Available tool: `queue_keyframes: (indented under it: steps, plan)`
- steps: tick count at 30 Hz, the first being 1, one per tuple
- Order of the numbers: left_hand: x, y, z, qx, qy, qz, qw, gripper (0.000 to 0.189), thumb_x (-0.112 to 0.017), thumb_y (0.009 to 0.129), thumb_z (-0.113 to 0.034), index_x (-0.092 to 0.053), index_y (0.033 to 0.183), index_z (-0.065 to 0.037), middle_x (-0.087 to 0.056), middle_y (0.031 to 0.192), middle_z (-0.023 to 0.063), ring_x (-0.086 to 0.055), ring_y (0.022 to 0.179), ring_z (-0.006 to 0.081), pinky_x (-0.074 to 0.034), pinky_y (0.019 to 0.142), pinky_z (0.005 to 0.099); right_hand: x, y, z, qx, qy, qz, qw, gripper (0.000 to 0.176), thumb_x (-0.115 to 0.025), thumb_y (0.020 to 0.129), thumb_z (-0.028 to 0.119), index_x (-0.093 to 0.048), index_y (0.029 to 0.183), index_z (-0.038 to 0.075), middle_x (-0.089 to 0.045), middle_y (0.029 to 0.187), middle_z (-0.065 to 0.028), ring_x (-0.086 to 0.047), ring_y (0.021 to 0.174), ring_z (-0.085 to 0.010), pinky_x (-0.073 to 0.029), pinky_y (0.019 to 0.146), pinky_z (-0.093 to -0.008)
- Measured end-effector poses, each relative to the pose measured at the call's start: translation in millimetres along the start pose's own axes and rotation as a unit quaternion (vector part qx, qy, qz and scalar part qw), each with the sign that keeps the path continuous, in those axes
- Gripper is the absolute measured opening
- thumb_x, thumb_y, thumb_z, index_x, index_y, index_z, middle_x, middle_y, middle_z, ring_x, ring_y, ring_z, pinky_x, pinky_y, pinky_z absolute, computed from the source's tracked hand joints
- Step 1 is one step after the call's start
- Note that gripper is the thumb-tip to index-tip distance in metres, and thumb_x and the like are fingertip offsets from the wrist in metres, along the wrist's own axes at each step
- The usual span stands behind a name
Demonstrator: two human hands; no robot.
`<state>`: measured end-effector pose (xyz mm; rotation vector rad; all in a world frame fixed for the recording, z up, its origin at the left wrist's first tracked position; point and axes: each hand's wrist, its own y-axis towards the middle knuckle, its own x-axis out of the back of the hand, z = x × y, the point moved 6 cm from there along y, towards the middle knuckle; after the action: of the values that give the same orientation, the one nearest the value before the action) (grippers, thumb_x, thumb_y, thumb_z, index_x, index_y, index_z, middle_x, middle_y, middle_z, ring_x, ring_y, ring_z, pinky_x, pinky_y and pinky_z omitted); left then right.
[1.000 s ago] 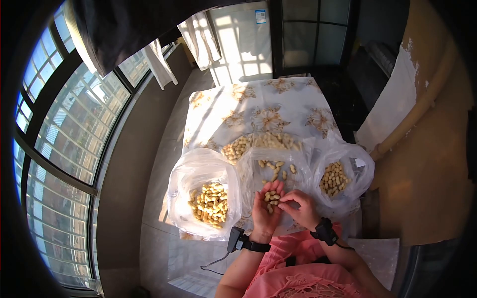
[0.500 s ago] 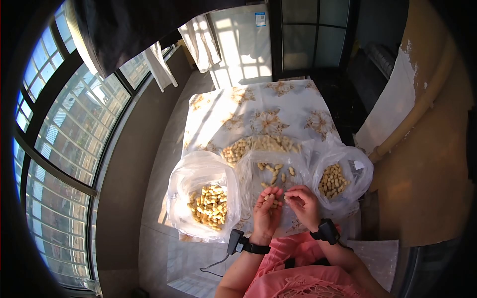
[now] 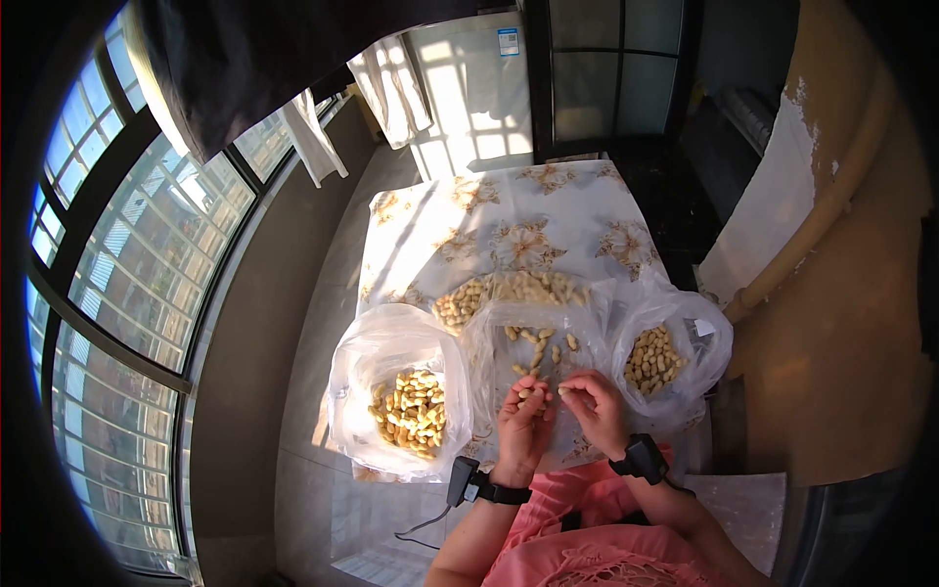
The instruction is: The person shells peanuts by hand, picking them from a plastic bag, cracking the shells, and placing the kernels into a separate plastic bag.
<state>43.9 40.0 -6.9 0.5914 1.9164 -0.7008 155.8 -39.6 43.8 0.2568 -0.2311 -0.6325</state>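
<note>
My left hand (image 3: 522, 430) is curled around a few unshelled peanuts (image 3: 525, 394), some of which show between the fingers. Close beside it, my right hand (image 3: 595, 409) pinches a small pale peanut (image 3: 564, 390) between thumb and fingertips. Both hands are over the near edge of a clear plastic bag (image 3: 489, 342) spread on the table. Loose peanuts (image 3: 538, 344) lie on that plastic just beyond my fingers, and a larger heap (image 3: 528, 286) is behind them, partly under the film.
An opened white plastic bag (image 3: 357, 342) with peanuts (image 3: 411, 411) stands on the left. Another bag (image 3: 709, 338) holding peanuts (image 3: 653, 362) is on the right. A flowered tablecloth (image 3: 577, 210) covers the table. Windows line the left wall.
My hands stay nearly in place, with small finger movements around the peanuts. The whole view has shifted slightly.
</note>
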Motion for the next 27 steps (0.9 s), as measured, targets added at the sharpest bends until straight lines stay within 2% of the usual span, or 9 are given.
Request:
queue_keyframes:
  steps: [5, 10, 18, 23, 27]
  plan:
    - [0, -1, 2, 0.013, 0.099, -0.022, 0.995, 0.015, -0.06, 0.098, 0.0, -0.06, 0.11, -0.009, -0.063, 0.099, 0.0031, -0.061, 0.088, 0.0126, -0.052, 0.074, 0.0232, 0, -1, -5, -0.006, -0.001, 0.007, 1.0, 0.008, -0.07, 0.092, 0.003, -0.063, 0.095, -0.001, -0.061, 0.098, -0.0057, -0.059, 0.08, -0.0104, -0.049, 0.068, -0.0238]
    - [-4, -3, 3, 0.011, 0.148, -0.04, 0.988, 0.015, -0.062, 0.097, -0.001, -0.059, 0.11, -0.009, -0.062, 0.098, 0.0008, -0.062, 0.087, 0.0111, -0.054, 0.076, 0.0235, 3, -1, 3, 0.008, -0.026, 0.01, 1.0, 0.01, -0.072, 0.09, 0.005, -0.064, 0.09, -0.001, -0.062, 0.093, -0.0044, -0.057, 0.077, -0.0102, -0.046, 0.066, -0.0235]
    - [0, -1, 5, 0.012, 0.158, -0.042, 0.986, 0.014, -0.062, 0.097, -0.001, -0.059, 0.11, -0.008, -0.062, 0.098, 0.0017, -0.064, 0.089, 0.0129, -0.056, 0.079, 0.0258, 2, -2, 2, -0.007, -0.003, 0.006, 1.0, 0.013, -0.076, 0.084, 0.002, -0.068, 0.093, -0.001, -0.065, 0.095, -0.0066, -0.063, 0.085, -0.0151, -0.05, 0.073, -0.0265]
    - [0, 0, 5, 0.005, 0.147, -0.03, 0.989, 0.014, -0.061, 0.098, -0.002, -0.058, 0.11, -0.007, -0.064, 0.1, 0.0042, -0.066, 0.093, 0.0153, -0.057, 0.083, 0.0299, 1, 0, 8, 0.008, -0.009, 0.013, 1.0, 0.014, -0.077, 0.083, 0.002, -0.068, 0.095, -0.001, -0.066, 0.098, -0.0075, -0.065, 0.088, -0.0182, -0.052, 0.076, -0.0284]
    - [-1, -1, 4, 0.009, 0.154, -0.042, 0.987, 0.014, -0.061, 0.098, -0.002, -0.059, 0.11, -0.008, -0.064, 0.099, 0.004, -0.065, 0.09, 0.0144, -0.057, 0.082, 0.0284, 1, -1, 6, 0.023, -0.011, 0.013, 1.0, 0.016, -0.074, 0.085, 0.0, -0.068, 0.1, -0.001, -0.066, 0.099, -0.0079, -0.065, 0.09, -0.0176, -0.053, 0.078, -0.0287]
